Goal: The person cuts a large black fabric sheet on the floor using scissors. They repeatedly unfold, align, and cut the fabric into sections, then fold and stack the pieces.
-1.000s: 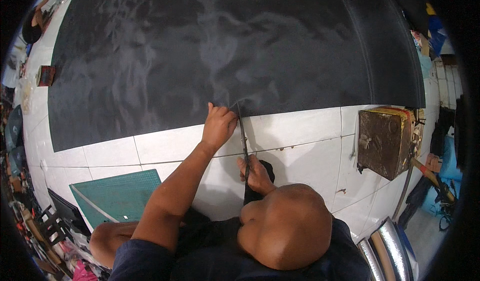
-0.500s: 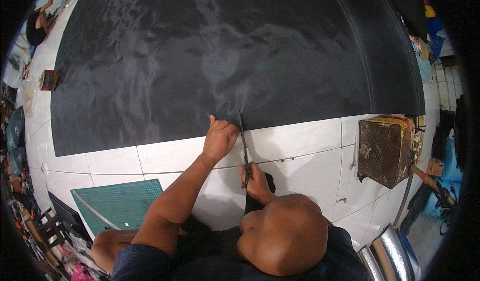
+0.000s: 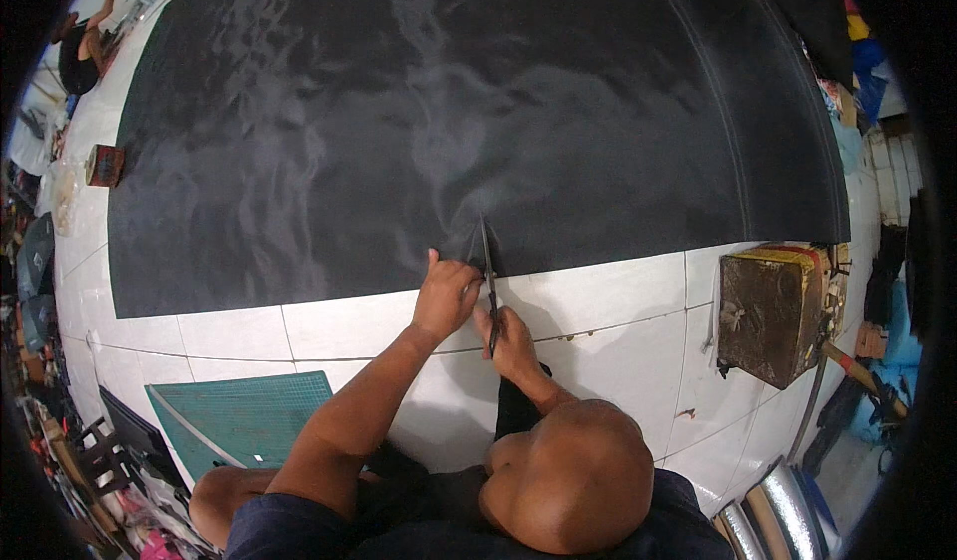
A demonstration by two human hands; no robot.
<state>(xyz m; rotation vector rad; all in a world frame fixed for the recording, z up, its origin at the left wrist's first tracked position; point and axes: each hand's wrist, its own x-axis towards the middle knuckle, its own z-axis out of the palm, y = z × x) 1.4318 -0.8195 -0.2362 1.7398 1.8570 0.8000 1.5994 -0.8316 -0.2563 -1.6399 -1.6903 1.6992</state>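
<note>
A large sheet of black fabric (image 3: 379, 161) lies spread over the white tiled floor, slightly wrinkled. My left hand (image 3: 447, 296) pinches its near edge, thumb pointing out over the cloth. Just to the right, my right hand (image 3: 510, 341) is closed round the handles of a pair of long dark scissors (image 3: 489, 271). The blades point away from me and reach in over the fabric from its near edge, beside my left fingertips. A small raised fold shows in the cloth at the blades. How far the blades are parted is hard to make out.
A green cutting mat (image 3: 249, 411) with a pale strip lies at the near left. One worn brown box (image 3: 768, 316) stands at the right by the fabric's corner, a hammer-like wooden handle (image 3: 847, 363) beside it. A small tin (image 3: 105, 165) sits at the left edge. Silvery rolls (image 3: 783, 505) lie near right.
The scissors and my right hand have moved slightly farther into the fabric, relative to its near edge. My left hand keeps its pinch on the edge. The whole view has shifted a little.
</note>
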